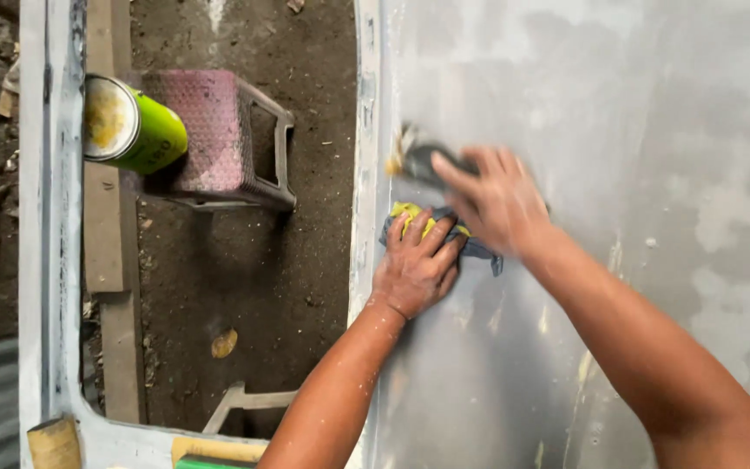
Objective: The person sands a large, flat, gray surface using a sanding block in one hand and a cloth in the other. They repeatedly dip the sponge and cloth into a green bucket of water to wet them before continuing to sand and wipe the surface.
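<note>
Scraper [423, 161]: dark blade, putty-smeared, held flat to the grey panel [635, 130] under my right hand [496, 204], close to the panel's left edge | Rag [431, 230]: blue-grey, daubed yellow, crumpled, pinned against the panel under my left hand [414, 269], just below the scraper, beside the same left edge.

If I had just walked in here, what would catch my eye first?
Probably the two hands in the middle, against a big grey panel: the right hand grips a dark tool, and the left hand presses a yellow and blue cloth just below it. Next, the bright green can at upper left, sitting by a pink stool on the dirt floor.
</note>
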